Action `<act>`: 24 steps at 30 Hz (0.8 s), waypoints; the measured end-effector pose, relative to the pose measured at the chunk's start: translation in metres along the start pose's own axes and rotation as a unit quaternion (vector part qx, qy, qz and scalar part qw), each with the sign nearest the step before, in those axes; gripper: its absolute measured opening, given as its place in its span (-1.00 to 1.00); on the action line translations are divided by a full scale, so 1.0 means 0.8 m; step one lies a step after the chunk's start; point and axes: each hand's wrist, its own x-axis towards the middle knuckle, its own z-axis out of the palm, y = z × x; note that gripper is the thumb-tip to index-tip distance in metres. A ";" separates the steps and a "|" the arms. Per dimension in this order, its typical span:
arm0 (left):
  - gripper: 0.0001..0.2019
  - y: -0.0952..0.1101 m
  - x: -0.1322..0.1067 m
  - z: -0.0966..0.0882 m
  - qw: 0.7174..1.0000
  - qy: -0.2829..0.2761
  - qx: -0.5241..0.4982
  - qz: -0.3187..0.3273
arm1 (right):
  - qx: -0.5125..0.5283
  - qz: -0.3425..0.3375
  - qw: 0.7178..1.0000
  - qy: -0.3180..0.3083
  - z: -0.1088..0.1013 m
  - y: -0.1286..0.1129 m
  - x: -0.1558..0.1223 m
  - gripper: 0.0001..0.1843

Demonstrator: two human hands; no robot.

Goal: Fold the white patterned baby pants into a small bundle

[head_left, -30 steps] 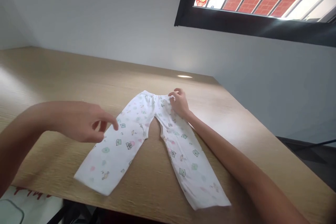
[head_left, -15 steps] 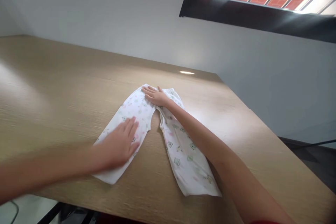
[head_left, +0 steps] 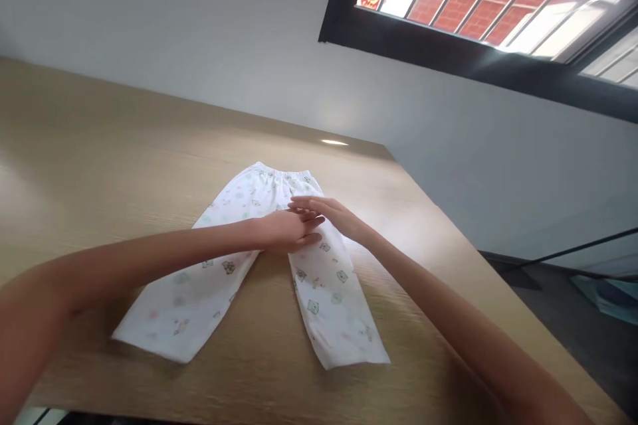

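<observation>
A small pair of white trousers (head_left: pixel 319 285) with a pale printed pattern lies flat on the wooden table (head_left: pixel 124 166), waistband away from me and the two legs spread toward me. My left hand (head_left: pixel 284 231) rests flat on the crotch area, fingers stretched out. My right hand (head_left: pixel 326 212) lies just beside it on the upper part of the right leg, fingers also extended. The fingertips of both hands meet in the middle of the garment. Neither hand grips the cloth.
A grey wall runs behind the table, with a black-framed barred window (head_left: pixel 478 20) at the upper right. The table's right edge (head_left: pixel 448 226) drops off to a dark floor. The near edge lies just below the trouser hems.
My left hand slid from the lower left trouser leg up to the crotch. My right hand came back from the waistband to meet it. The view shifted slightly.
</observation>
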 end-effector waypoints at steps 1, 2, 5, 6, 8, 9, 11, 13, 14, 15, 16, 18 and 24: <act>-0.50 0.000 0.013 0.013 1.000 0.000 -0.011 0.013 | -0.018 0.003 1.000 -0.006 -0.001 0.008 -0.004 -0.62; -0.46 0.005 0.019 0.025 1.000 0.005 -0.016 0.025 | -0.048 -0.002 0.999 -0.014 -0.005 0.019 -0.003 -0.61; -0.34 0.048 0.001 0.055 0.996 0.004 -0.020 0.092 | -0.177 -0.037 0.984 -0.014 -0.025 0.060 0.028 -0.60; -0.35 0.067 -0.012 0.061 0.991 -0.001 -0.028 0.128 | -0.225 -0.038 0.974 0.003 -0.033 0.073 0.043 -0.60; -0.39 0.100 -0.039 0.067 0.983 0.009 -0.049 0.175 | -0.295 -0.008 0.954 0.049 -0.046 0.092 0.071 -0.61; -0.41 0.111 -0.049 0.069 0.982 0.022 -0.059 0.181 | -0.308 0.007 0.949 0.070 -0.050 0.098 0.082 -0.62; -0.45 0.123 -0.057 0.070 0.982 0.043 -0.066 0.172 | -0.293 0.016 0.951 0.094 -0.054 0.102 0.094 -0.65; -0.48 0.124 -0.051 0.071 0.986 0.050 -0.049 0.153 | -0.219 0.010 0.968 0.118 -0.053 0.101 0.093 -0.65; -0.50 0.124 -0.044 0.072 0.988 0.051 -0.030 0.145 | -0.173 0.013 0.976 0.134 -0.052 0.099 0.090 -0.64; -0.51 0.123 -0.037 0.072 0.989 0.050 -0.006 0.137 | -0.129 0.020 0.980 0.153 -0.051 0.098 0.086 -0.64; -0.51 0.124 -0.030 0.072 0.990 0.049 0.017 0.133 | -0.092 0.028 0.980 0.172 -0.050 0.096 0.081 -0.67; -0.47 0.129 -0.022 0.068 0.989 0.048 0.058 0.125 | -0.047 0.037 0.978 0.202 -0.048 0.093 0.073 -0.72; -0.37 0.142 -0.059 0.017 0.987 0.138 0.074 0.040 | 0.061 0.034 0.979 0.194 -0.054 0.071 0.071 -0.66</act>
